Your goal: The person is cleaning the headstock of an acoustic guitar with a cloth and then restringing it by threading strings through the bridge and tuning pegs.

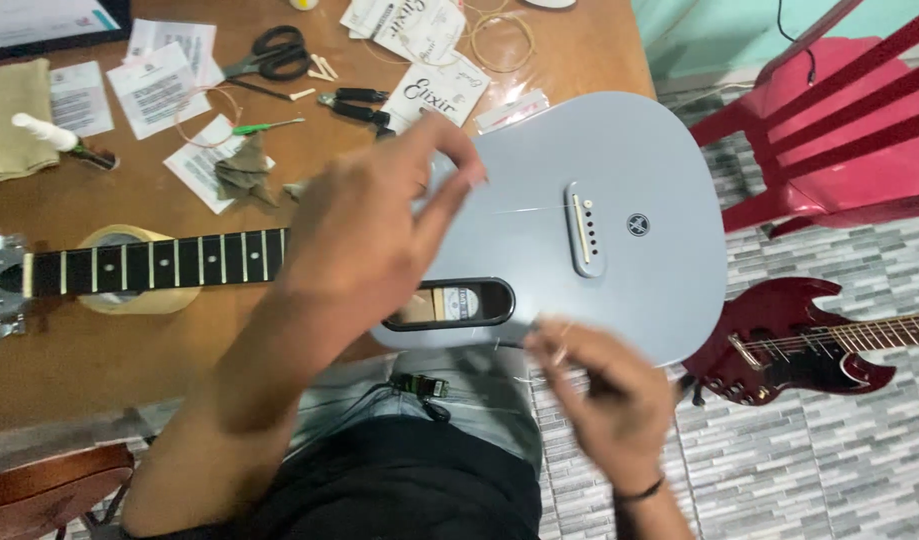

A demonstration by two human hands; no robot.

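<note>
pinching a thin guitar string (524,210) between left hand (379,230) and right hand (589,385) grips, over grey guitar (629,150).

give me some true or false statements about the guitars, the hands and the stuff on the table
1. The grey guitar lies on the wooden table. True.
2. A red electric guitar lies on the tiled floor. True.
3. The scissors rest on the grey guitar's body. False: they lie on the table beyond the neck, among paper packets.
4. The left hand is raised over the grey guitar's body near the neck joint. True.
5. The right hand grips the pliers. False: it pinches a thin string at the guitar's near edge.
</note>
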